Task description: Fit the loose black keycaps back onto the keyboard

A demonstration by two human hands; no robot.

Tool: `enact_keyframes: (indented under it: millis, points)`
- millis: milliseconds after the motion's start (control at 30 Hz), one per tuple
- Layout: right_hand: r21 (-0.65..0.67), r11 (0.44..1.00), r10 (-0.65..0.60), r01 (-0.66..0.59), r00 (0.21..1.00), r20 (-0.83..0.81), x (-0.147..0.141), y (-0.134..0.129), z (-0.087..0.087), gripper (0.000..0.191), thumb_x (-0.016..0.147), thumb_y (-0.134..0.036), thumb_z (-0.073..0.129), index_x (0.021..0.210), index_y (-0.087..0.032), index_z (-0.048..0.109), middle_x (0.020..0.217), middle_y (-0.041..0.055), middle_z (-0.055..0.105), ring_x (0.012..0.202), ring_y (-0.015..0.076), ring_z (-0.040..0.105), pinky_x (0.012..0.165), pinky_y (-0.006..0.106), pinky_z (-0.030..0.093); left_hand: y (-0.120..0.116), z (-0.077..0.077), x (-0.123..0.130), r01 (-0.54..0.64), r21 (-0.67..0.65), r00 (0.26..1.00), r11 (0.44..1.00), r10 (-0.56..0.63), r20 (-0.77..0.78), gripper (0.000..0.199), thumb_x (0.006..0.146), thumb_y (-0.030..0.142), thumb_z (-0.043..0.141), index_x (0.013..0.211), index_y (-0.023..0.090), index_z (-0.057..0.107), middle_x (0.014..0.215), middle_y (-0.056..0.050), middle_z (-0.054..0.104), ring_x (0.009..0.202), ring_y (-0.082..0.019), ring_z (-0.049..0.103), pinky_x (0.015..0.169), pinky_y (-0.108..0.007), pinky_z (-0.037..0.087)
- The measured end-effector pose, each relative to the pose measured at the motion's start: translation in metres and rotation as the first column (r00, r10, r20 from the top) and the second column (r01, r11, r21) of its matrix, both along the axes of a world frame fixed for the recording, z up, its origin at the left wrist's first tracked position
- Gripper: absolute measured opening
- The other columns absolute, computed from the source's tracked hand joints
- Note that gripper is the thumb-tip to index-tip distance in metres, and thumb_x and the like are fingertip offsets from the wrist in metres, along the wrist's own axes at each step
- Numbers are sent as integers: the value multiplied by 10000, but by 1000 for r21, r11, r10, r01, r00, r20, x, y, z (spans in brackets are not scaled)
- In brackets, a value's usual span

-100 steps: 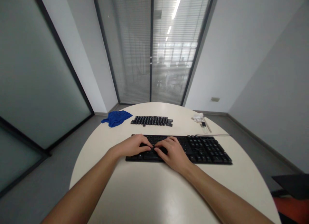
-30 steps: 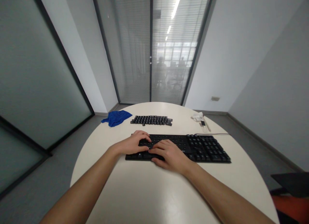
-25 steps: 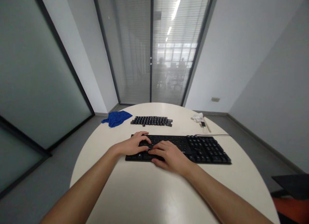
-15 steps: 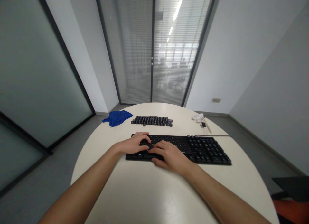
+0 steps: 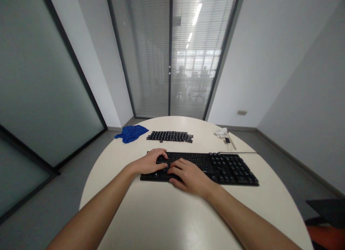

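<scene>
A black keyboard point(image 5: 234, 169) lies across the white table, with keys on its right part and its left and middle part largely without keycaps. My left hand point(image 5: 151, 161) rests over the keyboard's left end, thumb and fingers apart, with nothing visible in it. Just right of it, my right hand point(image 5: 188, 175) lies over the lower left-middle of the keyboard, its fingers bent close together; whatever is at the fingertips is too small to make out. Beyond the keyboard, loose black keycaps point(image 5: 171, 136) stand in rows.
A blue cloth point(image 5: 131, 133) lies at the table's point(image 5: 161, 214) far left. At the far right are a crumpled white item point(image 5: 221, 132), a small black piece point(image 5: 227, 140) and a pale stick point(image 5: 232, 141). A cable point(image 5: 242, 152) runs right. A dark and red chair point(image 5: 327, 221) stands lower right.
The view has tilted up slightly, so the table sits a little lower. The fingers of my right hand have drawn in slightly to the right; my left hand is nearly unchanged.
</scene>
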State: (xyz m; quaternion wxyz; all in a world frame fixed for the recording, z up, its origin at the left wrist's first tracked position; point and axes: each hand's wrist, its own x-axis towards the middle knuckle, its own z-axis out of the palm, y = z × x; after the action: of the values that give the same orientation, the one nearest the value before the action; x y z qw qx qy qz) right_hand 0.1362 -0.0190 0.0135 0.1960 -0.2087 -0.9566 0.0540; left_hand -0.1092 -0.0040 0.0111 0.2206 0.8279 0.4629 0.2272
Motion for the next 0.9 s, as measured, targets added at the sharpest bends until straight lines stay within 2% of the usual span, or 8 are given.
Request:
enact_keyframes:
  millis: [133, 233, 367, 533, 767, 900]
  points:
    - [-2, 1000, -1, 1, 1000, 7, 1, -1, 2, 210, 960, -322, 579, 1118, -207, 655, 1104, 74, 657, 1023, 211, 567, 924, 358, 477, 13, -8, 2, -175, 247, 984, 953, 174, 24, 286, 933, 360, 561, 1168, 208, 619, 1345, -106, 600, 1267, -275, 533, 1122, -460, 383]
    - [-8, 1000, 5, -5, 1000, 7, 2, -1, 3, 212, 964, -317, 572, 1125, -205, 654, 1106, 73, 659, 1022, 209, 567, 924, 358, 479, 29, -15, -6, -237, 316, 967, 919, 254, -15, 351, 976, 367, 482, 1249, 186, 609, 1435, -109, 544, 1330, -276, 485, 1151, -478, 344]
    - [-11, 1000, 11, -11, 1000, 6, 2, -1, 3, 208, 962, -310, 572, 1118, -201, 657, 1100, 74, 663, 1016, 209, 573, 922, 359, 485, 48, -26, -18, -251, 275, 956, 928, 282, -79, 469, 1001, 374, 402, 1418, 180, 499, 1563, -109, 400, 1430, -269, 366, 1179, -502, 283]
    - [-4, 1000, 12, -12, 1000, 9, 2, -2, 5, 212, 963, -304, 570, 1119, -193, 660, 1097, 83, 667, 1013, 215, 578, 914, 358, 489, 57, -35, -22, -188, 187, 966, 964, 216, -140, 562, 997, 376, 388, 1527, 191, 356, 1615, -88, 306, 1486, -259, 247, 1204, -489, 214]
    - [-4, 1000, 8, -8, 1000, 6, 2, -2, 5, 209, 958, -305, 578, 1111, -191, 663, 1103, 79, 668, 1010, 215, 577, 910, 358, 486, 53, -34, -21, -171, 206, 965, 963, 206, -161, 584, 985, 455, 443, 1514, 213, 382, 1569, -78, 394, 1428, -308, 299, 1183, -499, 250]
    - [-9, 1000, 9, -9, 1000, 5, 2, -2, 5, 212, 959, -304, 576, 1116, -192, 663, 1107, 77, 667, 1013, 215, 577, 912, 361, 485, 50, -30, -19, -169, 259, 960, 951, 219, -176, 573, 974, 450, 475, 1480, 187, 425, 1494, -117, 459, 1388, -306, 355, 1175, -493, 270]
